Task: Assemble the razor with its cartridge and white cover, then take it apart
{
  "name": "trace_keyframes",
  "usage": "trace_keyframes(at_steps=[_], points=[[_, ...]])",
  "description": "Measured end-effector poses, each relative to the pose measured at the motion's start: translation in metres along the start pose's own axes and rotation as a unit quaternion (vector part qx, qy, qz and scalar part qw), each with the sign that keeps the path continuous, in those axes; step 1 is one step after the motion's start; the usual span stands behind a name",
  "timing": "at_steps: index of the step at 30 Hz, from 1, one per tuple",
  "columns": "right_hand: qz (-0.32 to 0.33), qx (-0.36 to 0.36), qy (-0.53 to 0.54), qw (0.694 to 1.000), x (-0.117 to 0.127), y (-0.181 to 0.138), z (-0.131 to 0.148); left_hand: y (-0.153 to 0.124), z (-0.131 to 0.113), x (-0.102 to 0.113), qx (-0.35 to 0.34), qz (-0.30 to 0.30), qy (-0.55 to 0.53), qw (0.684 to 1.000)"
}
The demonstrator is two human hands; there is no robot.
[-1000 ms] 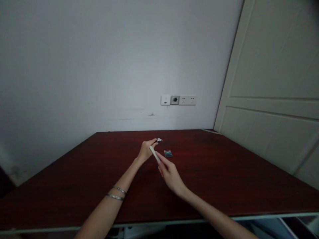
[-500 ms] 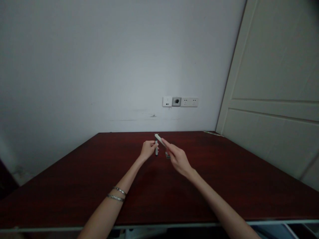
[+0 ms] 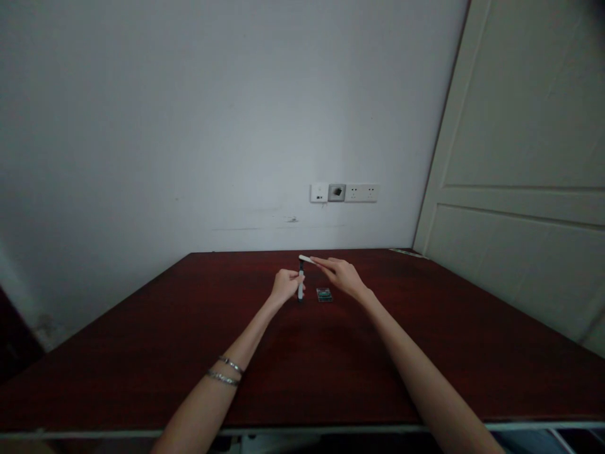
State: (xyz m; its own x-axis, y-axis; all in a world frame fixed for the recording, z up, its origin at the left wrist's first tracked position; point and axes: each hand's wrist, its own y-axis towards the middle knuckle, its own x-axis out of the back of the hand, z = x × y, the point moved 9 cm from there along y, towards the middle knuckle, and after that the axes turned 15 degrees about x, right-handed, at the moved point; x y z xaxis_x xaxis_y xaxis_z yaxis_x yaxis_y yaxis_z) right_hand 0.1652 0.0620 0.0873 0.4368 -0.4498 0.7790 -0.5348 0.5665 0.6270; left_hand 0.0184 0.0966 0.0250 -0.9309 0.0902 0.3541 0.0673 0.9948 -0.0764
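My left hand [image 3: 286, 285] is closed round a thin white pen-like stick [image 3: 300, 287] that stands upright with its lower end on the dark red table [image 3: 142, 340]. My right hand [image 3: 344, 275] pinches a short white cap-like piece [image 3: 307, 259] just above the top of that stick. A small teal box [image 3: 324, 294] lies on the table between the two hands, under my right hand. Two silver bangles [image 3: 225, 371] ring my left forearm.
A white wall stands behind the table, with a row of sockets [image 3: 344, 192] on it. A pale panelled door or cabinet [image 3: 520, 157] rises at the right. The table's near edge has a light trim [image 3: 94, 434].
My left hand turned the stick from slanting to upright on the table. My right hand rose from near me with the white piece to a spot above the stick's top.
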Motion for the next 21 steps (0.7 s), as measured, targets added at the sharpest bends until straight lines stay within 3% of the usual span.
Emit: trace_keyframes(at_steps=[5,11,21], points=[[0.011,-0.039,-0.072,0.997,0.003,-0.014,-0.017,0.002,0.003,0.005,0.008,-0.02,-0.001,1.0],[-0.024,-0.023,-0.04,0.999,0.0,-0.006,-0.004,0.002,0.003,-0.004,-0.003,-0.002,0.007,1.0],[-0.067,-0.012,0.016,0.998,0.004,-0.009,-0.006,0.006,0.009,-0.007,0.004,0.005,0.02,1.0]])
